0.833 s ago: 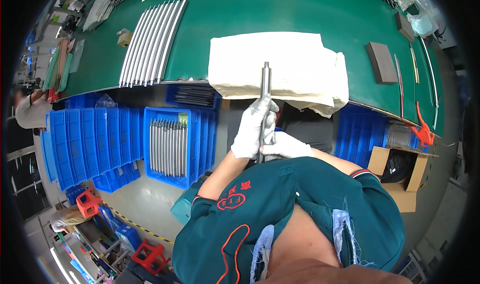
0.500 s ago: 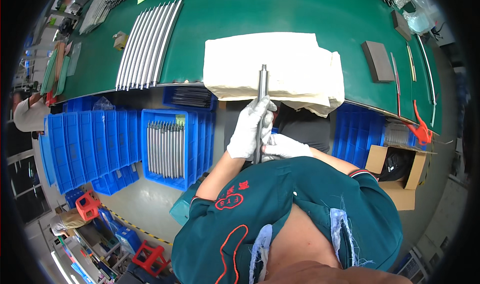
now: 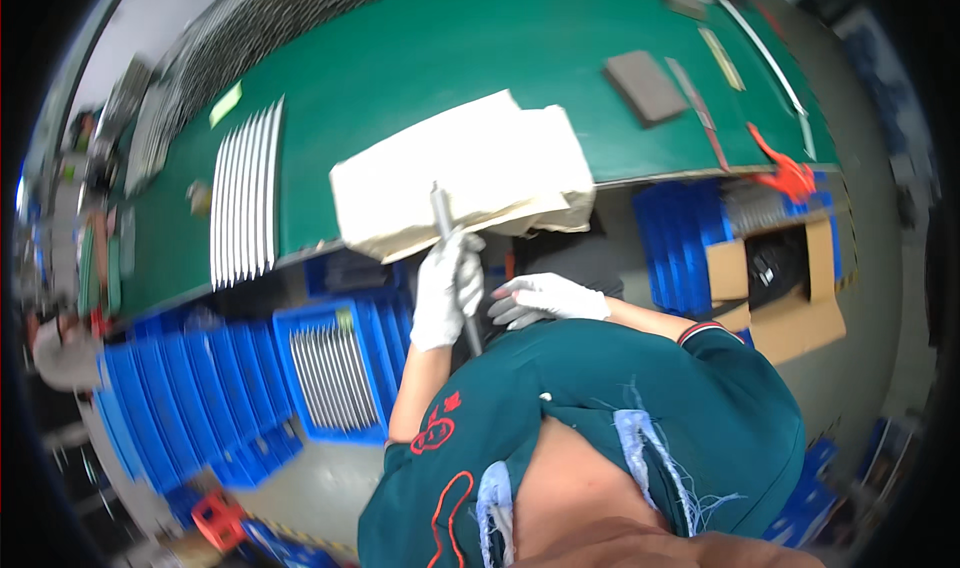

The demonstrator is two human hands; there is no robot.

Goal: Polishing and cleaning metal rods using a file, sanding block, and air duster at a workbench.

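Observation:
My gloved left hand [image 3: 447, 280] is wrapped round a grey metal rod [image 3: 442, 214] with a narrower tip. The rod slants, its far end over the cream cloth [image 3: 465, 158] on the table edge and its near end by my shirt. My gloved right hand [image 3: 550, 299] is off the rod, a little to its right, with its fingers stretched out and apart and nothing in them. To the left, several similar bright rods [image 3: 246, 198] lie side by side on the green table [image 3: 420, 58]. The picture is slightly smeared by motion.
Blue crates [image 3: 190, 393] stand below the table at left, one holding a row of rods [image 3: 333, 378]. On the right are a dark grey block [image 3: 645, 86], a red-handled tool [image 3: 785, 173] and an open cardboard box [image 3: 795, 313] with something black inside.
My right hand has let go of the rod and its fingers have spread. My left hand has moved left with the rod, which now tilts. The whole view has turned.

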